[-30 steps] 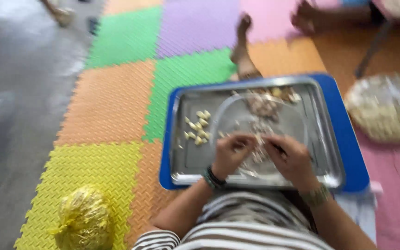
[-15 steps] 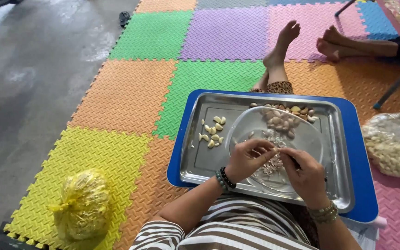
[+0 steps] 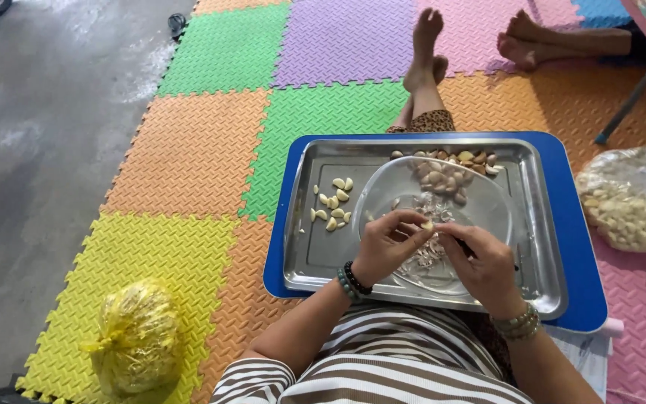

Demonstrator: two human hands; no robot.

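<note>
A steel tray [image 3: 315, 254] is set on a blue board [image 3: 581, 262] across the person's lap, and a clear shallow bowl [image 3: 487, 198] lies within it. Thin peelings [image 3: 424, 254] are gathered in the bowl's near part, while unpeeled cloves [image 3: 450, 166] are heaped at the tray's far edge, partly seen through the bowl's rim. A small group of peeled cloves [image 3: 332, 203] is spread on the tray's bare left part. A single garlic clove [image 3: 428, 224] is pinched over the bowl between the fingertips of the left hand [image 3: 387, 245] and those of the right hand [image 3: 485, 265], both pressed together on it. A clear bag of cloves [image 3: 629, 202] rests on the pink mat at the right, and a knotted yellow bag [image 3: 137, 338] on the yellow mat at the left. Compared with half a second ago, the hands are held in much the same place over the bowl, and the view has steadied and sharpened.
</note>
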